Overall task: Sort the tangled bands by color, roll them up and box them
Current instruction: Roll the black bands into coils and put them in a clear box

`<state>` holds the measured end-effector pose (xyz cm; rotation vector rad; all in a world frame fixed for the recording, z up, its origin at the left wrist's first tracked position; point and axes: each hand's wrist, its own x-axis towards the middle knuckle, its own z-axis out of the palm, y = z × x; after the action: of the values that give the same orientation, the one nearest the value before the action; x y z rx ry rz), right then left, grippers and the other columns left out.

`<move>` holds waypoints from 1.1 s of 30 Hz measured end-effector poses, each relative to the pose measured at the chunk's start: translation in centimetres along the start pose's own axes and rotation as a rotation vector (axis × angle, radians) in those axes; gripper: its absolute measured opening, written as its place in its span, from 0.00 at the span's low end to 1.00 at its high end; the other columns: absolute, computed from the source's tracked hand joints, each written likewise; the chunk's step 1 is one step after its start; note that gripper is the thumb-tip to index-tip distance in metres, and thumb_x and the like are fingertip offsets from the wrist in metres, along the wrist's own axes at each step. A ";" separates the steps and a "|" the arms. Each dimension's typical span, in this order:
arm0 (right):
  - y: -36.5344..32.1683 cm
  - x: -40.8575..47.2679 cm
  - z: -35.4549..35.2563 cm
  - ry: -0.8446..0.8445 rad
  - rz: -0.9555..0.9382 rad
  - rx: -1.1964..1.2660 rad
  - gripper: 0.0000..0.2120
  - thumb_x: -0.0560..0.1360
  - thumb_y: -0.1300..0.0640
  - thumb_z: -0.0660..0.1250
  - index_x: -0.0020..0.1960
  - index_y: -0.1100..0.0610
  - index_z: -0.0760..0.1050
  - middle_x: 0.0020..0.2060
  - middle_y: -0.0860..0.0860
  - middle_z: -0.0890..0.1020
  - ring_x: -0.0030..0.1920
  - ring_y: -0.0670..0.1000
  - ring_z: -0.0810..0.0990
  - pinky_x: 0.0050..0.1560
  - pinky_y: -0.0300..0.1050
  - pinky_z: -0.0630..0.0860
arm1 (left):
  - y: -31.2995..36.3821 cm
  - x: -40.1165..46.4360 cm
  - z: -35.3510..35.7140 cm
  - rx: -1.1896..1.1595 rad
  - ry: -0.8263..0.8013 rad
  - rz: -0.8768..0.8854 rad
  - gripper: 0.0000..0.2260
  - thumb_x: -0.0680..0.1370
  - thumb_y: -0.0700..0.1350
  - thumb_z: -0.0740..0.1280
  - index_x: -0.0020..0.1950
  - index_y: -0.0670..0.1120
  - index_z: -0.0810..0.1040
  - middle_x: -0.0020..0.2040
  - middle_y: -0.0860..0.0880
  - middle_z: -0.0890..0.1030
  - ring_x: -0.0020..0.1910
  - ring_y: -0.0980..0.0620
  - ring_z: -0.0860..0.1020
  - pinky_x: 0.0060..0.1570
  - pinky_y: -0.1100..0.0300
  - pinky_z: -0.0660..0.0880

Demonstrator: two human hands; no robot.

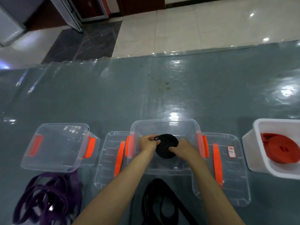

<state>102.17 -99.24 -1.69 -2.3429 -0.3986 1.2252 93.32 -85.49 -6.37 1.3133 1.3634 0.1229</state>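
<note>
The clear boxes (162, 127) look like glossy, smooth transparent plastic with orange plastic latches (34, 146). The black roll (167, 147) and purple bands (47, 197) look matt and woven. A shiny clear film (146, 88) covers the table.

Indoor commercial or institutional room, exact kind not determinable. Glossy pale floor tiles (211, 26) reflecting ceiling lights, with a dark marble-look inset (86, 44). Dark red-brown wall panelling (141, 5) and a metal-framed door (68, 13) at the far side. Long bench (162, 88) under a grey-green cover with a clear plastic sheet on top, wrinkled and shiny, stained mid-surface. Set out as a sorting station: clear storage boxes (56, 146) with orange latches, loose lids (227, 168), one with a handwritten label (231, 151), a white tub (266, 143).
</note>
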 end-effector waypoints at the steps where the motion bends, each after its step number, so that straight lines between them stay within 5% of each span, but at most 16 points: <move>1: 0.0 0.4 0.1 -0.017 0.023 -0.011 0.22 0.77 0.51 0.71 0.64 0.65 0.77 0.58 0.61 0.81 0.54 0.59 0.82 0.51 0.46 0.78 | -0.1 0.5 0.2 0.018 0.006 -0.011 0.16 0.72 0.27 0.75 0.57 0.40 0.86 0.56 0.39 0.86 0.54 0.41 0.85 0.61 0.47 0.81; 13: -0.3 1.4 0.6 -0.081 0.026 -0.017 0.18 0.77 0.54 0.69 0.64 0.61 0.79 0.56 0.59 0.84 0.54 0.58 0.83 0.52 0.47 0.79 | -0.2 1.0 0.8 0.315 0.045 0.075 0.11 0.76 0.35 0.75 0.58 0.39 0.86 0.53 0.41 0.87 0.55 0.43 0.85 0.53 0.57 0.79; 19: -1.2 -3.2 -1.5 0.151 -0.254 -0.142 0.19 0.78 0.52 0.68 0.67 0.58 0.77 0.62 0.57 0.82 0.61 0.59 0.80 0.61 0.50 0.77 | 2.6 -1.7 -0.4 0.732 -0.044 0.234 0.10 0.77 0.39 0.68 0.57 0.37 0.82 0.55 0.38 0.85 0.56 0.38 0.82 0.46 0.55 0.73; 21: -0.7 -6.0 -2.6 0.220 -0.420 -0.068 0.20 0.80 0.51 0.69 0.70 0.54 0.76 0.61 0.54 0.82 0.59 0.54 0.81 0.62 0.51 0.78 | 3.3 -3.5 -1.5 0.779 -0.044 0.369 0.14 0.78 0.41 0.67 0.62 0.38 0.80 0.59 0.38 0.84 0.60 0.38 0.81 0.53 0.53 0.74; 25: 2.0 -11.7 -2.8 0.363 -0.663 0.034 0.10 0.80 0.56 0.70 0.61 0.49 0.81 0.48 0.44 0.84 0.46 0.45 0.82 0.52 0.45 0.81 | 2.6 -8.6 -4.6 0.771 -0.072 0.773 0.16 0.80 0.41 0.65 0.68 0.44 0.78 0.61 0.43 0.82 0.60 0.42 0.80 0.60 0.50 0.75; 30: 6.8 -16.5 0.2 0.400 -0.655 0.085 0.06 0.80 0.59 0.71 0.55 0.50 0.83 0.44 0.43 0.85 0.43 0.42 0.83 0.47 0.34 0.79 | -1.7 -15.0 -8.7 0.748 0.008 1.216 0.11 0.79 0.38 0.66 0.59 0.46 0.83 0.52 0.48 0.84 0.52 0.45 0.81 0.51 0.51 0.78; 33: 10.5 -16.9 3.3 0.353 -0.575 0.029 0.06 0.79 0.58 0.72 0.54 0.49 0.83 0.43 0.43 0.85 0.42 0.42 0.84 0.48 0.40 0.80 | -6.1 -17.2 -10.8 0.690 0.065 1.208 0.09 0.78 0.37 0.67 0.56 0.45 0.83 0.50 0.49 0.83 0.51 0.47 0.80 0.51 0.52 0.78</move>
<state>90.45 -114.97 2.87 -2.1366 -0.8444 0.5345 76.27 -93.63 3.32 2.5976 0.4684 0.5414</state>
